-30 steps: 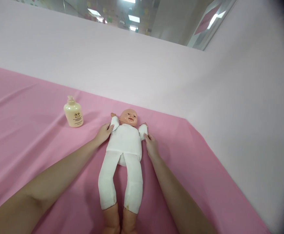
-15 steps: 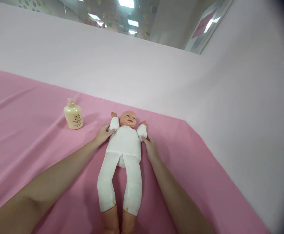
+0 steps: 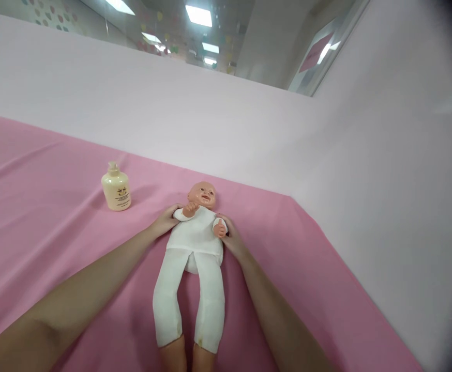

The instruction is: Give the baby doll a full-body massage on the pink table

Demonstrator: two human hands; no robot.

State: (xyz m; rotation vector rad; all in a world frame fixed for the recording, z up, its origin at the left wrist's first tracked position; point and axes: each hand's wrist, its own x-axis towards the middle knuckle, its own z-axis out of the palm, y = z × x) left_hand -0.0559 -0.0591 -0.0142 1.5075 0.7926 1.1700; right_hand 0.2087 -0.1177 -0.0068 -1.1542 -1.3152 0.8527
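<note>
1. White wall (image 3: 164, 119) fills the back and the right side; a glass panel (image 3: 265, 41) is set in it at the top.
2. Pink cloth (image 3: 55, 217) spreads below the wall, lightly creased on the left.
3. On it, between the person's forearms, a doll (image 3: 195, 232) lies on its back, head away from the person, legs towards them. Both its arms are bent in over the chest.
4. The left hand (image 3: 167, 219) and right hand (image 3: 234, 240) each hold one doll arm, fingers narrow around it; some fingertips are hidden. The step in hand looks like guiding both arms together. From this hold, I judge, any move calls for a light, even grip and no twist at the shoulders.
5. A cream pump bottle (image 3: 116, 191) stands upright, near the left hand but untouched.
6. A pink sign (image 3: 316, 52) shows in the glass; no words can be made out.
7. Smallest is the bottle's print (image 3: 122, 195): a dark emblem above fine lines, too small to read, so the brand cannot be told.
</note>
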